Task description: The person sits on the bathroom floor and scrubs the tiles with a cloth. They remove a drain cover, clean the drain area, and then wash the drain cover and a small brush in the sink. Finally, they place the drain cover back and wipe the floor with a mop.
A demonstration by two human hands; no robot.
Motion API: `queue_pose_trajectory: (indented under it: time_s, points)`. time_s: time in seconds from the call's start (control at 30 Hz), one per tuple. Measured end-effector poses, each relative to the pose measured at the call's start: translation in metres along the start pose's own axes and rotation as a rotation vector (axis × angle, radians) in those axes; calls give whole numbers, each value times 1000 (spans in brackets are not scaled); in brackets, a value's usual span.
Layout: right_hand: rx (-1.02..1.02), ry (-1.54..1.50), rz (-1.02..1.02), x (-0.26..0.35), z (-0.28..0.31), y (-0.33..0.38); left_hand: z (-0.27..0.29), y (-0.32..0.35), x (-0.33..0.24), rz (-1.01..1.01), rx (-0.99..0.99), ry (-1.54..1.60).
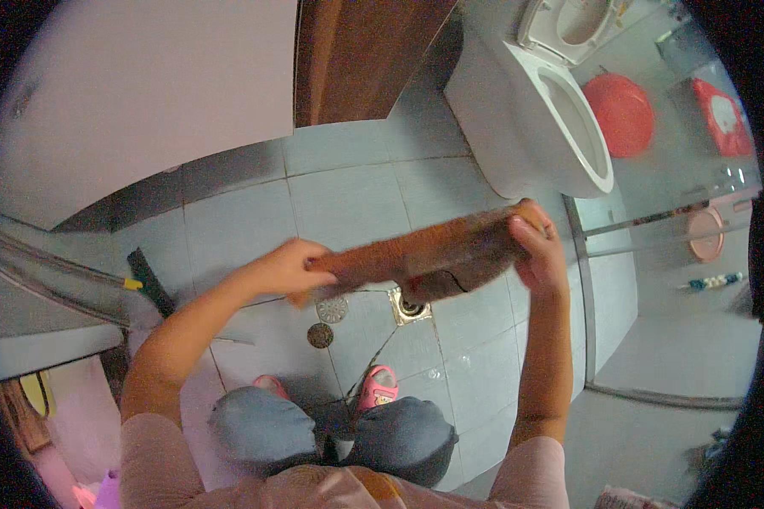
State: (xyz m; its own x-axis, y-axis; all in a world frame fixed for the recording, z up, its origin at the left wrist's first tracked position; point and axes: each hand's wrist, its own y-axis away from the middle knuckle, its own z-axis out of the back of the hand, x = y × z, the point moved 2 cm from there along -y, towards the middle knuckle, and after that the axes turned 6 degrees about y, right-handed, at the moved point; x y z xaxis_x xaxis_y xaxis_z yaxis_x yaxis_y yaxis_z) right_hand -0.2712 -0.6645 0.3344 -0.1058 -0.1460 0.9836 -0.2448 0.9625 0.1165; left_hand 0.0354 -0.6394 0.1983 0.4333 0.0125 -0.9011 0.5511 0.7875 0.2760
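Above the tiled floor I hold a long brown cloth stretched between both hands. It is orange-brown along its upper edge, with a darker flap hanging toward the right, and motion blurs its surface. My left hand is closed on one end. At the other end, raised a little higher, my right hand grips with the thumb on the near side. Below the cloth lies a square floor drain with its round hole uncovered. Beside it on the floor are a pale round drain grate and a smaller dark round piece.
A white toilet with its lid raised stands at the far right, near a red basin. A low metal-edged sill runs along the right. On the left lies a dark brush-like head. My pink slippers are below.
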Motion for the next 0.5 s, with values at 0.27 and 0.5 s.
queue_pose_trajectory:
  time_s: [0.27,0.5]
  points:
    - [5,508,-379,-54,17,15,73,29,9,-123,-181,-70]
    - [89,709,-461,-62,30,17,93,13,31,-26,-103,179]
